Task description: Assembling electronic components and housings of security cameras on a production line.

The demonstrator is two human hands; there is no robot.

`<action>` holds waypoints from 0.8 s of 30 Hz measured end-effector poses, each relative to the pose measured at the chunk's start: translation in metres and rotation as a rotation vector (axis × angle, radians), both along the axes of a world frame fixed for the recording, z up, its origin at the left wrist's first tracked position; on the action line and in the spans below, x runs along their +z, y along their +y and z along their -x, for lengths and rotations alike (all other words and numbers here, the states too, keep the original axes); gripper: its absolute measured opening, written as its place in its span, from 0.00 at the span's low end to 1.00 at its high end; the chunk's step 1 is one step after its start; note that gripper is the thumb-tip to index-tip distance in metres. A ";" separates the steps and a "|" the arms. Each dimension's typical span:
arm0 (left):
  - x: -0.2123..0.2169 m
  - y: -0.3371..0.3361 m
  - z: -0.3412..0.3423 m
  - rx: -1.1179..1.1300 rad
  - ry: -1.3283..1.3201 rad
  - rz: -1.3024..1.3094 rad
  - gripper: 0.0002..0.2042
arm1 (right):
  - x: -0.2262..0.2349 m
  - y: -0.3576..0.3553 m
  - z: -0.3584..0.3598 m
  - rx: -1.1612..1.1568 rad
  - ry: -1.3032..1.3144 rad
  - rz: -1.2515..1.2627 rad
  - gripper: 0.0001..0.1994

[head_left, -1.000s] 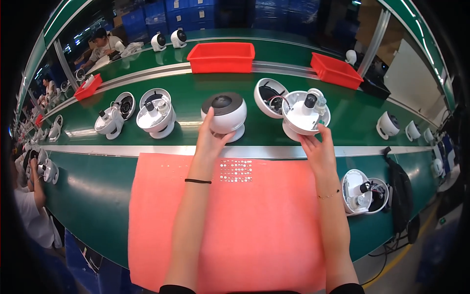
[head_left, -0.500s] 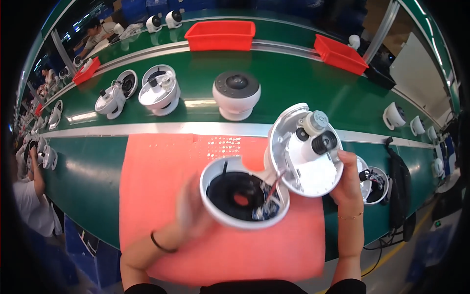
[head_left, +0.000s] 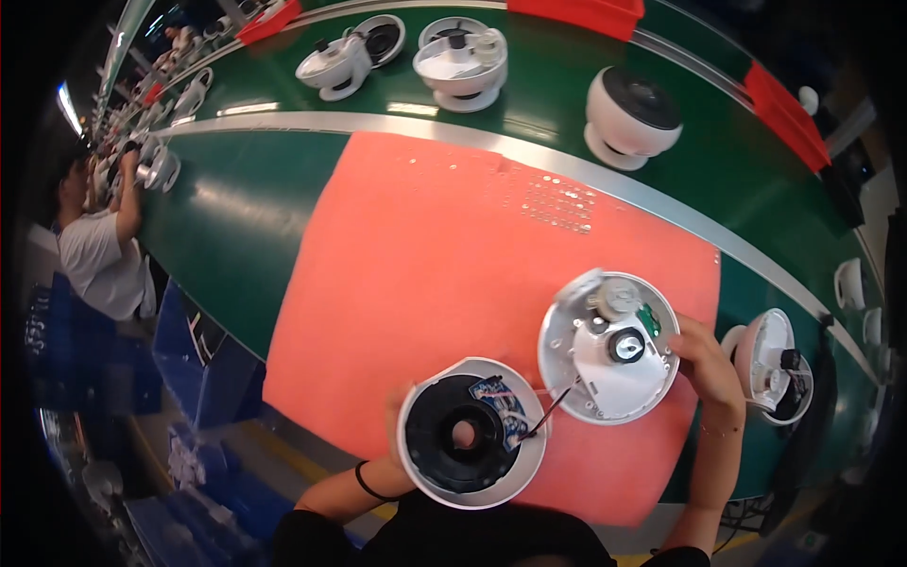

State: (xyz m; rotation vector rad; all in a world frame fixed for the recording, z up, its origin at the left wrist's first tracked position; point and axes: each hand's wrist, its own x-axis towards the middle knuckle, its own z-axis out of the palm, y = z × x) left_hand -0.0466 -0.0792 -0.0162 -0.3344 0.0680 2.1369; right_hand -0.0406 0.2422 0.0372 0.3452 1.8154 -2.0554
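My left hand point(head_left: 394, 413) grips the outside of a white round housing half point(head_left: 413, 477), its fingers mostly hidden behind the wall. Inside that half are a black ring-shaped part point(head_left: 430, 438) and a blue circuit board point(head_left: 491, 389) with wires. My right hand point(head_left: 710, 367) holds the other white housing half point(head_left: 559, 354) by its right rim. In it are a grey motor-like cylinder point(head_left: 619, 295), a black-rimmed round part point(head_left: 625, 346) and a small green board point(head_left: 649, 319). A thin dark cable point(head_left: 556, 404) runs between the two halves, which are apart with their insides facing up.
Beneath lies a pink mat point(head_left: 406, 265) with rows of small shiny discs point(head_left: 559, 201). Beyond a metal rail stand opened white units point(head_left: 461, 71) and a closed one point(head_left: 631, 118). Another opened unit point(head_left: 770, 364) sits right of the mat. A co-worker point(head_left: 104, 236) works at far left.
Both halves have come down and nearer to me. The right-hand half has tipped so its inside faces up more. My view has turned toward the left.
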 end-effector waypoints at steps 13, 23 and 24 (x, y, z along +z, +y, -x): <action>0.073 0.030 -0.025 -0.009 0.564 0.476 0.49 | 0.089 -0.105 -0.042 0.307 1.355 -1.141 0.13; 0.053 0.070 0.057 -0.245 1.361 0.798 0.31 | 0.076 -0.039 -0.065 -0.017 0.468 -0.616 0.20; 0.051 0.075 0.057 -0.248 1.371 0.786 0.31 | 0.075 -0.030 -0.062 -0.018 0.387 -0.466 0.23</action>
